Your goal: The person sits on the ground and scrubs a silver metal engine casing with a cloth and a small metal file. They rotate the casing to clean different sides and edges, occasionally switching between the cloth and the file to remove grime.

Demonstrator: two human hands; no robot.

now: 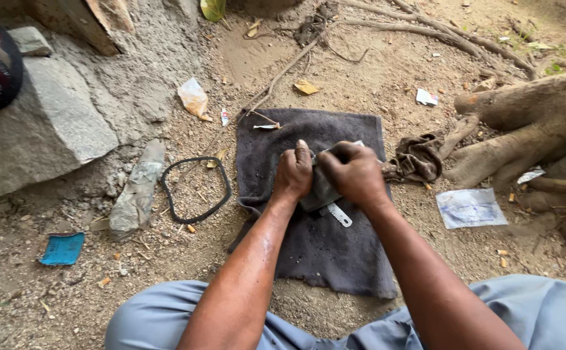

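A person sat on bare dirt, seen from above, with grey trousers (542,311) at the bottom edge. Both forearms reached forward to meet over a dark towel (322,253) spread flat on the ground.

Away from the fingers on the left lay a large grey stone (36,129). Thick tree roots (529,123) ran along the right, well apart from the hands.

The left hand (294,174) and right hand (354,174) pressed together around a grey metal part (320,191), just above the towel. The left fingers were curled shut over its left side, thumb pointing away from the body. The right fingers wrapped closed over its top. A small pale metal tab (339,214) stuck out below the fingers. What kind of part it was could not be told, since the hands hid most of it.

The part looked to be mid-handling, gripped and worked on, not yet set down; how much work remained could not be judged.

Left of the fingers, off the towel, a black rubber ring (195,189) lay in a loose loop on the dirt. Right of the fingers, a crumpled brown rag (419,159) touched the towel's edge. Farther right lay a clear plastic bag (469,207), flat and seemingly empty. No other container showed. A small blue card (62,249) lay far to the left.
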